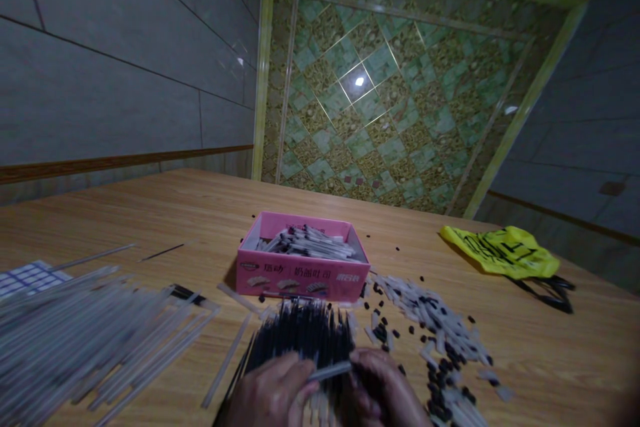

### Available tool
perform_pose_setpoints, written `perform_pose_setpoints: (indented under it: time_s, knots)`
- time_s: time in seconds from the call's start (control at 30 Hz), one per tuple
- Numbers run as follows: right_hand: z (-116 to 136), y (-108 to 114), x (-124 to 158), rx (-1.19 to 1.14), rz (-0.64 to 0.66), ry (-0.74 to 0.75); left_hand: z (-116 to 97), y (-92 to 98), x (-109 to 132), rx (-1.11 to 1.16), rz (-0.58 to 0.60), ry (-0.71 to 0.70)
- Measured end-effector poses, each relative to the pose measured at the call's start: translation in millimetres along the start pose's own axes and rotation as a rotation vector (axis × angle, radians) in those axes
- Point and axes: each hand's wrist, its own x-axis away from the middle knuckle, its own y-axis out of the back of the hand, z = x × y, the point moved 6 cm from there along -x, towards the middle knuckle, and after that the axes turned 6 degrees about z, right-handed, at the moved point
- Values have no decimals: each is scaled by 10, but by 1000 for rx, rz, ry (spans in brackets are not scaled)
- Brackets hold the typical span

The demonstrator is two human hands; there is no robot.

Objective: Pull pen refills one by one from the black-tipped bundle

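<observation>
At the bottom centre my left hand (275, 390) is closed on one end of a short translucent tube (331, 370). The fingers of my right hand (377, 383) are pinched at the tube's other end. Beneath and behind both hands lies a bundle of thin black sticks (305, 330). Just beyond the bundle, a pink box (303, 277) holds many short pale tubes with dark tips (313, 243). To the right of my right hand are scattered short clear pieces (435, 313) and small black caps (437, 383).
Long clear tubes (100, 340) are heaped on the wooden table (165, 213) at left, beside a blue-and-white checked cloth (33, 278). A yellow bag (503, 251) with black straps lies at right. Tiled walls stand behind.
</observation>
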Motion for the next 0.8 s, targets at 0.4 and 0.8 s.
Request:
perform_pose_setpoints:
  time_s: [0.4, 0.8]
  knots:
    - [241, 202, 33, -33, -187, 364, 404, 620, -253, -729, -55, 341]
    - [1272, -167, -350, 530, -211, 624, 664, 544, -199, -807, 182, 591]
